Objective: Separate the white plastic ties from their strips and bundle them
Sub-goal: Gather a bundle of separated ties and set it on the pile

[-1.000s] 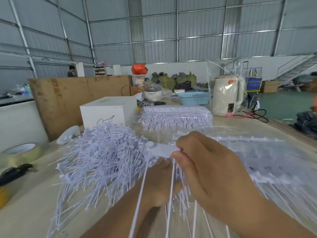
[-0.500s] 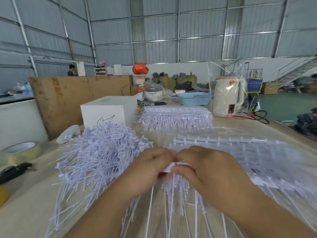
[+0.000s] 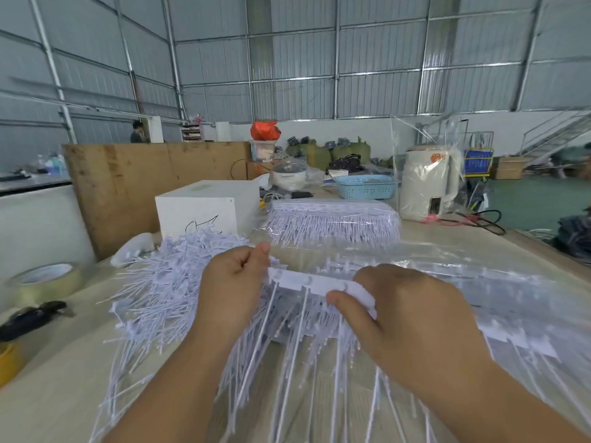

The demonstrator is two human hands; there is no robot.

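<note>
**Two hands stretch a strip of white ties above a crowded tabletop**

The left hand (image 3: 235, 284) is closed, thumb pressed against curled fingers on the left end of a white strip (image 3: 315, 284); the right hand (image 3: 406, 318) pinches the strip's right end between thumb and fingers, which fold over its edge and hide it. The strip runs left to right between them, sloping slightly down toward the right, and its ties (image 3: 289, 350) hang from it toward the camera, their lower ends blurring and running out of frame at the bottom. Whether any tie has come free of the strip cannot be made out.

Just left of the left hand lies a heap of loose ties (image 3: 160, 292), bristling in every direction. Under and right of the right hand, more strips (image 3: 499, 318) lie inside clear plastic, glare masking their detail. Behind the hands a wrapped pack of ties (image 3: 332, 220) lies across the tabletop (image 3: 48, 398), its tips toward the camera. A white box (image 3: 204, 207) stands behind the heap, a blue basket (image 3: 366, 186) and a plastic-covered white kettle (image 3: 428, 183) farther back. At the left edge sits a roll of clear tape (image 3: 44, 281) and a dark tool (image 3: 30, 318) too blurred to identify.
</note>
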